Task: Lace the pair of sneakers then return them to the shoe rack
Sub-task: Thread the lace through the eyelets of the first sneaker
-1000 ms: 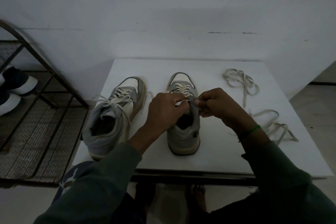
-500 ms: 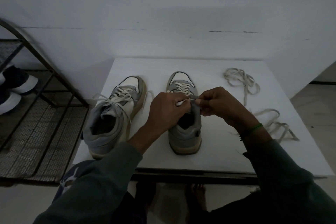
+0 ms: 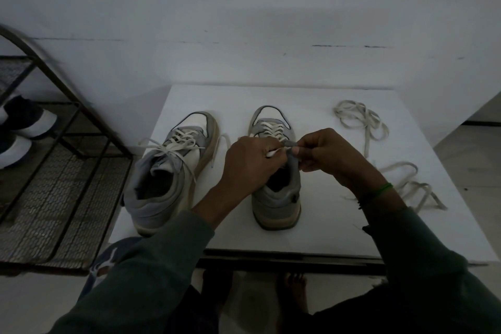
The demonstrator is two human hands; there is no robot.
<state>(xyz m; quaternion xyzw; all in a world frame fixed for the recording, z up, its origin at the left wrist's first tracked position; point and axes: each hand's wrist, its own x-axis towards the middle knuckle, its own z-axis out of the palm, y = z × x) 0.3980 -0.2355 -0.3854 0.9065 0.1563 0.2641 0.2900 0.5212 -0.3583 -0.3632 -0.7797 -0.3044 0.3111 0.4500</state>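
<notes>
barely anything has changed in the last second: left hand [image 3: 250, 164] and right hand [image 3: 325, 154] still pinch the lace end [image 3: 272, 153] over the right sneaker [image 3: 275, 171] on the table [image 3: 311, 106], so lacing is probably on its top eyelets, rack [image 3: 67, 171] comes later.

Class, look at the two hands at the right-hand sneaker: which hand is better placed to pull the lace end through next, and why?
The left hand: the pale lace end shows at its fingertips, while the right hand pinches the sneaker top, steadying it.

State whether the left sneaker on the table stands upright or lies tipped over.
Tilted, not flat. The left sneaker leans over to its left on the table, toe toward the wall, opening showing.
</notes>
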